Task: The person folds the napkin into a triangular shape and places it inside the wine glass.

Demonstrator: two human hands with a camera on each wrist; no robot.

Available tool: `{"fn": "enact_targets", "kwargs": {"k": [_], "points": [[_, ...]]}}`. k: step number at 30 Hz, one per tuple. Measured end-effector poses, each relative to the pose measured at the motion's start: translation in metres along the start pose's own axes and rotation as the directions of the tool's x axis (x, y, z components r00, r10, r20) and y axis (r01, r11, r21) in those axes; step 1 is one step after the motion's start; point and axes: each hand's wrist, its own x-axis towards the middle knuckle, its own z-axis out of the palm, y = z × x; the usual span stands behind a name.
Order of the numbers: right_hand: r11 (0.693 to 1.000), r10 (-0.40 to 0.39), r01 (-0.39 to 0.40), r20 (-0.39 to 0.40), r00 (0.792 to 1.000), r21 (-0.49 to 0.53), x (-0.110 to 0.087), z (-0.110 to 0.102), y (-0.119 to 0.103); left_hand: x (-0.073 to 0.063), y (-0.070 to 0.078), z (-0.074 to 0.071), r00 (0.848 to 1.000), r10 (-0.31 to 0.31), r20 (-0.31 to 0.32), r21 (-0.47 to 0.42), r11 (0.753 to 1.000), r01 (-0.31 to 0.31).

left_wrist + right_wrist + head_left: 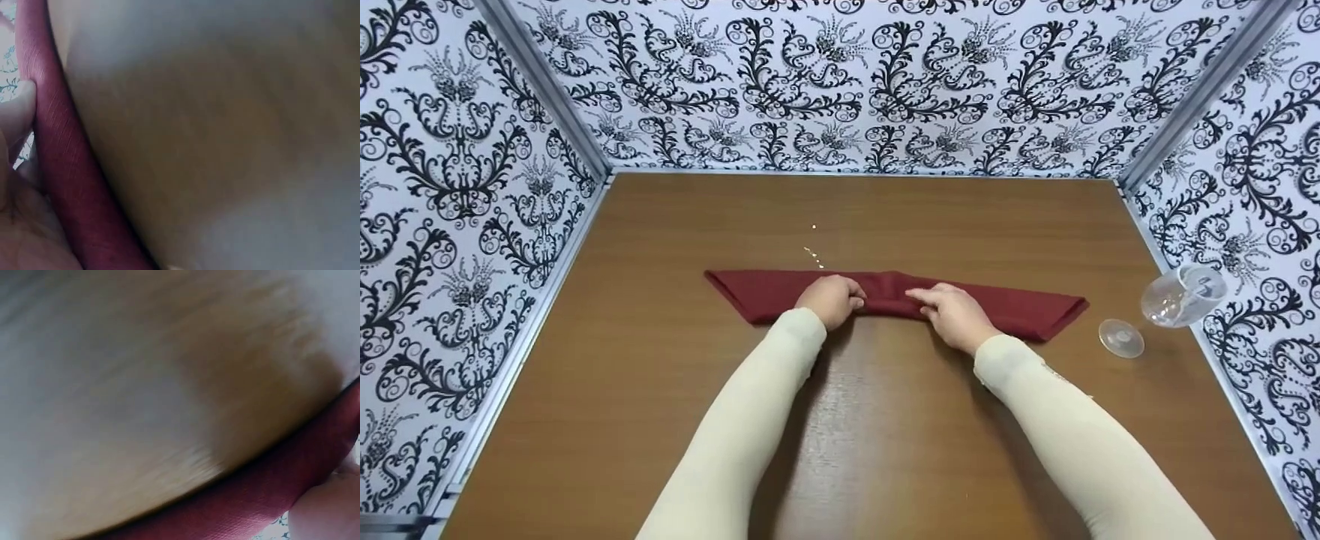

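Observation:
A dark red cloth napkin, folded into a long strip with slanted ends, lies across the middle of the wooden table. My left hand grips its near edge left of centre, fingers curled. Right of centre, my right hand holds the same edge, its index finger reaching over the cloth. A thumb or finger presses the cloth's rounded fold in the left wrist view. In the right wrist view the fold runs past part of the right hand. The fingers' undersides are hidden.
A clear stemmed glass lies on its side at the table's right edge, its round foot close to the napkin's right end. Small white specks dot the table behind the napkin. Patterned walls enclose the back and sides.

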Motion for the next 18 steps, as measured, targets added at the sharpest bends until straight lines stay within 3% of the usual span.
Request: {"fn": "enact_targets", "kwargs": {"k": [4, 7, 10, 14, 18], "points": [[0.995, -0.071, 0.072, 0.017, 0.997, -0.062, -0.001, -0.001, 0.001, 0.001, 0.004, 0.005, 0.987, 0.152, -0.054, 0.061, 0.987, -0.149], [0.987, -0.108, 0.111, 0.030, 0.994, -0.119, -0.001, -0.002, 0.002, 0.002, 0.004, 0.008, 0.971, 0.237, -0.032, 0.101, 0.967, -0.233], [0.983, -0.108, 0.115, 0.053, 0.993, -0.146, -0.002, -0.003, 0.005, 0.000, 0.000, 0.009, 0.974, 0.226, 0.028, 0.103, 0.968, -0.228], [0.991, -0.082, 0.092, 0.097, 0.992, -0.102, -0.002, -0.003, 0.008, 0.001, -0.005, 0.009, 0.976, 0.195, 0.098, 0.061, 0.978, -0.201], [0.995, -0.062, 0.069, 0.109, 0.992, -0.066, 0.000, -0.002, 0.009, 0.003, -0.007, 0.009, 0.972, 0.197, 0.130, 0.050, 0.978, -0.205]]}}
